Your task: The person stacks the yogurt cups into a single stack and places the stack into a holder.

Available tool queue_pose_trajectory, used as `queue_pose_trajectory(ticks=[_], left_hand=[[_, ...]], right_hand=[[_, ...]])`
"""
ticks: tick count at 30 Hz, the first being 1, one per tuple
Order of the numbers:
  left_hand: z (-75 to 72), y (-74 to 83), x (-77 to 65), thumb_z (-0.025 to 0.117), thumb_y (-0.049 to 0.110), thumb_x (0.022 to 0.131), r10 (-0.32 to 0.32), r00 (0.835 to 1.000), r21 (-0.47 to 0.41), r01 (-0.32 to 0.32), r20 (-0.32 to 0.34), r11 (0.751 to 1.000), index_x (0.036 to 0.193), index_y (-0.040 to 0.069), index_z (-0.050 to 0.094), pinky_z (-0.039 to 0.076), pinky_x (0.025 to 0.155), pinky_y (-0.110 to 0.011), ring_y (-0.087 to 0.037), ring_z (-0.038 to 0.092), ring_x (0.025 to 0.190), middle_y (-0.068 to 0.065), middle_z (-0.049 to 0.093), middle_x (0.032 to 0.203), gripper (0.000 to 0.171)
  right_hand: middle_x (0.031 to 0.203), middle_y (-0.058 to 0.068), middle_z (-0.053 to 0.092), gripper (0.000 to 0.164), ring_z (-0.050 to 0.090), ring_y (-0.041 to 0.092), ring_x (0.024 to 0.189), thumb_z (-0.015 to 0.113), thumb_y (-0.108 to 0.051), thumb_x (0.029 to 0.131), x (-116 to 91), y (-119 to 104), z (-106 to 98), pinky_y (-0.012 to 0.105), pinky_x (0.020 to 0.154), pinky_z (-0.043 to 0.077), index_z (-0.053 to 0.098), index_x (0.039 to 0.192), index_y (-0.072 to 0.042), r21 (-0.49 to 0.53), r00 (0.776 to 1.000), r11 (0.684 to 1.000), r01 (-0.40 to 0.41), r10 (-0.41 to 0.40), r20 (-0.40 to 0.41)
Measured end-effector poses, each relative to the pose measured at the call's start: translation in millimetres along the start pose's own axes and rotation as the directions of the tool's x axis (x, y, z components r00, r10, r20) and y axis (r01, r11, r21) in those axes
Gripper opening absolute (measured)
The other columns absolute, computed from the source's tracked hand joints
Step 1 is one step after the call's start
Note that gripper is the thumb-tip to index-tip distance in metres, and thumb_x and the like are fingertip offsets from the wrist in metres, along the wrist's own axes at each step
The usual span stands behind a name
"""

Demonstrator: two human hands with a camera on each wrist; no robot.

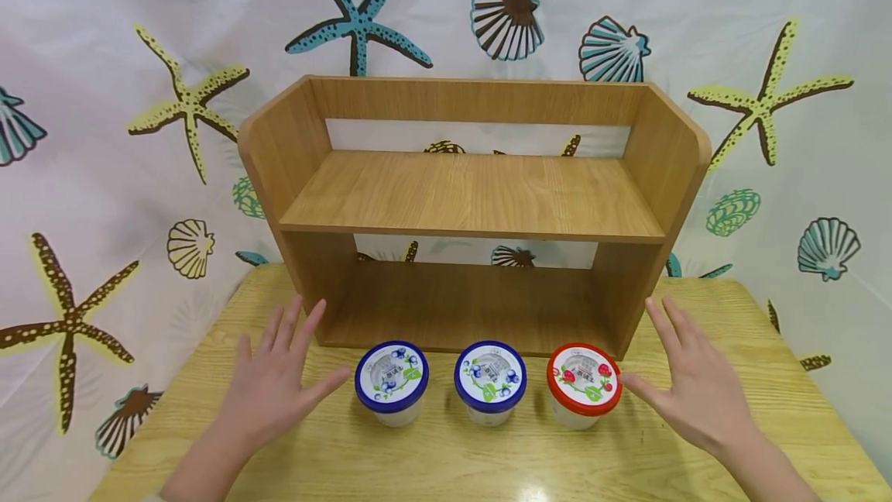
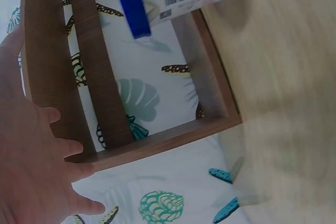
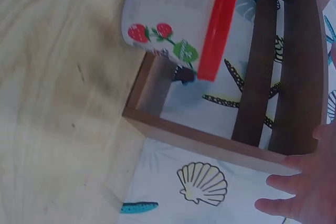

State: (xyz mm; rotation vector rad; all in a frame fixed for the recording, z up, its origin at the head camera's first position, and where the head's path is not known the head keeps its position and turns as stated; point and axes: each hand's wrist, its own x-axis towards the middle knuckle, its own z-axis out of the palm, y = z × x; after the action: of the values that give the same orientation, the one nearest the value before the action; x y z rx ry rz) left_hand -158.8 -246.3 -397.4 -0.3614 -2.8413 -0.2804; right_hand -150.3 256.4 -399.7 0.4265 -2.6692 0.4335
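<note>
Three lidded tubs stand in a row on the table before the shelf. The left tub (image 1: 392, 383) and the middle tub (image 1: 490, 382) have blue-rimmed lids with blueberry pictures. On the right, a tub (image 1: 584, 384) has a red-rimmed lid with strawberries. My left hand (image 1: 275, 382) is held with spread fingers just left of the first blue tub, apart from it. Beside the red tub, my right hand (image 1: 697, 386) also has its fingers spread, its thumb near the lid's edge. Neither hand holds anything. In the right wrist view the red tub (image 3: 170, 22) shows strawberries on its side.
A two-tier wooden shelf (image 1: 474, 192) stands at the back of the wooden table (image 1: 446, 463), close behind the tubs. A white curtain (image 1: 446, 22) with starfish and shell prints hangs behind and to both sides.
</note>
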Motion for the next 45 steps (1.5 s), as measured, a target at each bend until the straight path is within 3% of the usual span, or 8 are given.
queue_pose_trajectory(ticks=[11, 19, 27, 32, 36, 45], left_hand=[[26.3, 6.7, -1.2, 0.062, 0.054, 0.089, -0.03, 0.999, -0.183, 0.033, 0.019, 0.983, 0.156, 0.017, 0.014, 0.014, 0.093, -0.081, -0.049, 0.017, 0.139, -0.022, 0.014, 0.157, 0.091], [43.3, 10.5, -2.0, 0.066, 0.046, 0.089, -0.031, 1.0, -0.327, 0.03, 0.001, 0.945, 0.157, 0.017, 0.012, 0.018, 0.096, -0.077, -0.048, 0.023, 0.138, -0.022, 0.016, 0.157, 0.092], [57.8, 16.0, -3.1, 0.069, 0.039, 0.09, -0.005, 1.0, -0.503, 0.014, 0.02, 0.864, 0.156, 0.012, 0.011, 0.021, 0.106, -0.066, -0.045, 0.021, 0.14, -0.022, 0.017, 0.157, 0.092], [62.3, 20.2, -5.3, 0.067, 0.036, 0.091, -0.016, 0.997, -0.617, 0.063, 0.081, 0.784, 0.156, 0.015, 0.009, 0.019, 0.106, -0.065, -0.045, 0.017, 0.14, -0.02, 0.014, 0.158, 0.09], [64.8, 23.1, -6.5, 0.067, 0.037, 0.092, -0.036, 0.988, -0.674, 0.128, 0.15, 0.728, 0.157, 0.019, 0.008, 0.019, 0.106, -0.066, -0.047, 0.019, 0.14, -0.02, 0.013, 0.159, 0.089], [74.7, 23.5, -5.2, 0.073, 0.032, 0.088, -0.02, 0.978, -0.756, 0.173, 0.207, 0.631, 0.156, 0.017, 0.01, 0.02, 0.108, -0.062, -0.043, 0.02, 0.141, -0.021, 0.017, 0.158, 0.094]], right_hand=[[0.155, 0.018, 0.027, 0.092, 0.035, 0.045, 0.132, 0.071, -0.045, 0.086, -10.7, -7.1, 29.9, 0.067, 0.088, 0.041, 0.021, 0.155, -0.012, 0.152, 0.996, 0.985, -0.086, 0.082, 0.026], [0.154, 0.02, 0.027, 0.091, 0.032, 0.045, 0.134, 0.069, -0.046, 0.087, -15.6, -10.4, 47.8, 0.069, 0.085, 0.042, 0.017, 0.155, -0.013, 0.224, 0.983, 0.958, -0.18, 0.165, 0.082], [0.154, 0.022, 0.023, 0.09, 0.033, 0.047, 0.133, 0.061, -0.051, 0.091, -19.6, -14.3, 57.1, 0.071, 0.085, 0.04, 0.012, 0.156, -0.013, 0.298, 0.947, 0.903, -0.308, 0.262, 0.185], [0.154, 0.022, 0.025, 0.09, 0.036, 0.043, 0.133, 0.058, -0.054, 0.092, -22.4, -15.7, 60.0, 0.072, 0.087, 0.038, 0.01, 0.156, -0.012, 0.347, 0.916, 0.856, -0.384, 0.305, 0.261], [0.154, 0.02, 0.026, 0.089, 0.038, 0.043, 0.131, 0.06, -0.051, 0.092, -25.9, -17.4, 62.5, 0.071, 0.089, 0.037, 0.012, 0.155, -0.01, 0.387, 0.914, 0.835, -0.39, 0.301, 0.272], [0.152, 0.02, 0.029, 0.08, 0.044, 0.044, 0.127, 0.059, -0.043, 0.095, -32.6, -19.5, 72.3, 0.068, 0.092, 0.037, 0.018, 0.152, -0.005, 0.445, 0.935, 0.825, -0.348, 0.269, 0.232]])
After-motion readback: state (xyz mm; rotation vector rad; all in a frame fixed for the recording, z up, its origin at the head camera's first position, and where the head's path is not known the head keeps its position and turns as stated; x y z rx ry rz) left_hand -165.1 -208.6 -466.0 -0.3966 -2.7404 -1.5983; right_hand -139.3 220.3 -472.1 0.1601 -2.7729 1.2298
